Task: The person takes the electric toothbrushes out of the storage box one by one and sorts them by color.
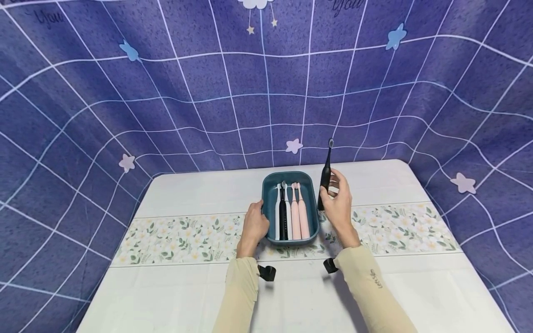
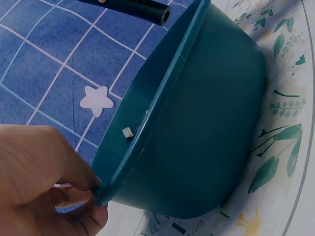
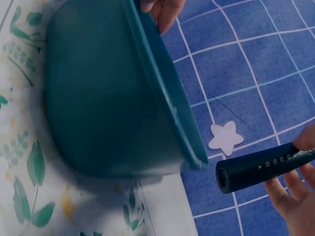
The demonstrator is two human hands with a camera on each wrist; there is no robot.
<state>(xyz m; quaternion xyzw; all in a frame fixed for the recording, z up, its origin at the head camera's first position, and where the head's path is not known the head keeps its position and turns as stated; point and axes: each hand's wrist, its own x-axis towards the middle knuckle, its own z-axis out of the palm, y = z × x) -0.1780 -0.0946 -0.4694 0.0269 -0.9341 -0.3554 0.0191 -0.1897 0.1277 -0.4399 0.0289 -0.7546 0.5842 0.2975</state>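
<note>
A black electric toothbrush (image 1: 326, 178) is held by my right hand (image 1: 340, 203), head up, just right of a teal plastic bin (image 1: 314, 226). In the right wrist view the toothbrush handle (image 3: 256, 167) shows its base and a row of small marks, with thumb and fingers around it. My left hand (image 1: 254, 225) pinches the left rim of the bin (image 2: 167, 128) between thumb and fingers. Inside the bin, several electric toothbrushes lie side by side: a black one (image 1: 283, 217), white ones (image 1: 277, 215) and pink ones (image 1: 295, 217).
The bin stands on a white table (image 1: 187, 291) crossed by a floral band (image 1: 179, 238). Behind and at both sides hangs a blue curtain (image 1: 200, 115) with white grid lines and stars. Black wrist mounts (image 1: 266, 273) sit near both sleeves.
</note>
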